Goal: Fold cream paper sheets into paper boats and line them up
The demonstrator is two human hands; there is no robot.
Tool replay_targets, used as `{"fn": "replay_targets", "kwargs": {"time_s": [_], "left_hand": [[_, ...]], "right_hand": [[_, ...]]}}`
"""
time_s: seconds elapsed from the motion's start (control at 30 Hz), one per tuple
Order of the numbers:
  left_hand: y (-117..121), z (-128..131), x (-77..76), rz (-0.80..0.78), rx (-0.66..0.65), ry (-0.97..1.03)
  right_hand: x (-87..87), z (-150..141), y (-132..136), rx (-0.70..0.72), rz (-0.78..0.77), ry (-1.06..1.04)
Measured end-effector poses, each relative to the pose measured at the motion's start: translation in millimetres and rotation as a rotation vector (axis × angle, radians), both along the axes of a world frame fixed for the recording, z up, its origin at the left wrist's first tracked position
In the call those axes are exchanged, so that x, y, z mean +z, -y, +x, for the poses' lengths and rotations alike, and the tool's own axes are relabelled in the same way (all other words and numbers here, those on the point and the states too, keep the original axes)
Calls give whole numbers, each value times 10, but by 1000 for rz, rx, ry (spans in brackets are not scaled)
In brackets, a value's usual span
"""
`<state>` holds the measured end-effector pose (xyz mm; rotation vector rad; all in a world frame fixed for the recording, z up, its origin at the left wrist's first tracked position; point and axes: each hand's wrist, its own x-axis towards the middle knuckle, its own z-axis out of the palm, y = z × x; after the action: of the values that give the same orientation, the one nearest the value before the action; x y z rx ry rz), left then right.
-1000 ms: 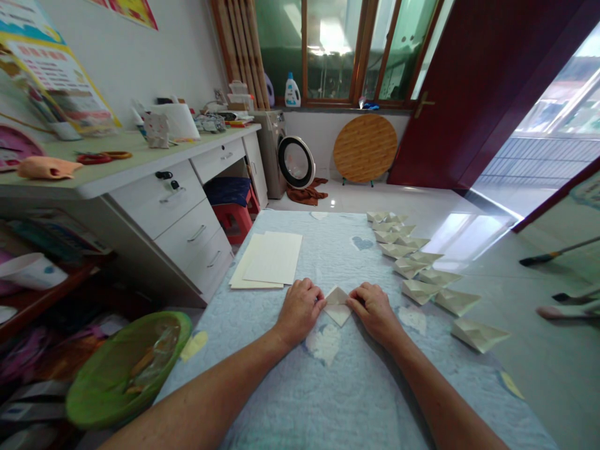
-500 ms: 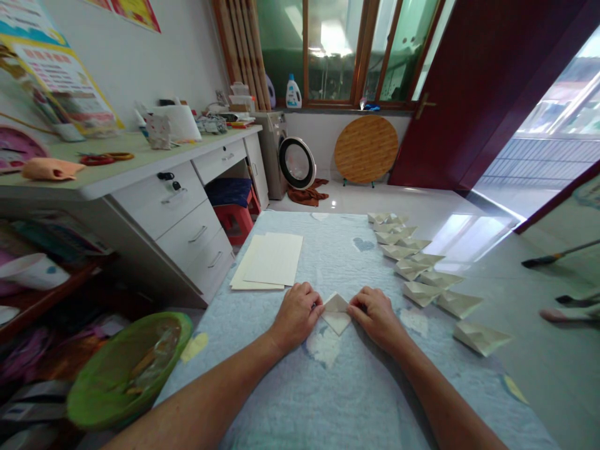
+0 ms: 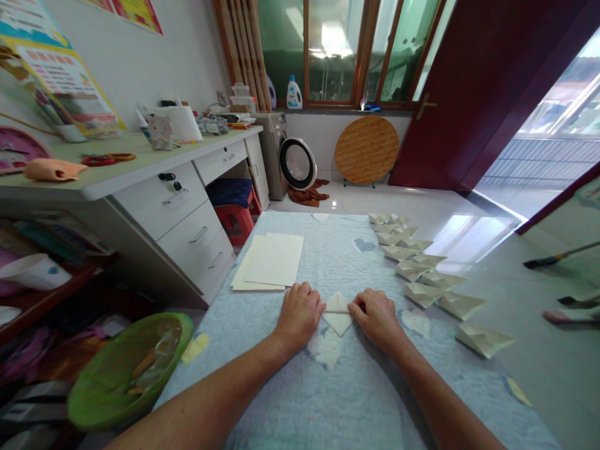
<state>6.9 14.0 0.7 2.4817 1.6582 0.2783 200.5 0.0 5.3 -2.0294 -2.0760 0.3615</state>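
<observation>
A small piece of folded paper (image 3: 338,315), diamond-shaped with a crease across its middle, lies low over the cloth-covered table (image 3: 300,400). My left hand (image 3: 300,315) pinches its left corner, and my right hand (image 3: 375,315) pinches the right corner. Both hands have their fingers closed. Along the table's right side stand several folded paper boats (image 3: 422,294) in rough rows, the nearest boat (image 3: 485,339) a little apart. Beyond my left hand rests a stack of cream paper sheets (image 3: 274,259), the top ones lying askew.
To the left, a green basket (image 3: 84,400) holding plastic-wrapped things stands against the table's edge. A white desk with drawers (image 3: 182,219) runs behind it. A red stool (image 3: 232,200), an open washing machine door (image 3: 298,164) and a round wooden tabletop (image 3: 366,150) are farther back.
The folded paper's middle now looks flatter, with a clearer crease across it. Both hands keep their hold on its corners and have barely moved.
</observation>
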Motion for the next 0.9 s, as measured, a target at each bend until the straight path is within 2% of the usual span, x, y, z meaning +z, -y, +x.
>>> {"fn": "replay_targets", "kwargs": {"time_s": [0.23, 0.4, 0.5, 0.7, 0.77, 0.9], "left_hand": [[29, 20, -50, 61, -5, -17], [60, 16, -29, 109, -18, 21], [88, 13, -29, 167, -127, 72], [212, 40, -109, 248, -525, 82], [270, 58, -121, 230, -560, 67], [402, 77, -122, 209, -514, 13]], "right_hand": [[-4, -24, 8, -37, 4, 12], [-20, -34, 1, -46, 12, 31], [-24, -32, -3, -44, 10, 30], [-7, -33, -1, -48, 8, 22], [2, -34, -3, -45, 6, 22], [6, -32, -7, -38, 2, 22]]}}
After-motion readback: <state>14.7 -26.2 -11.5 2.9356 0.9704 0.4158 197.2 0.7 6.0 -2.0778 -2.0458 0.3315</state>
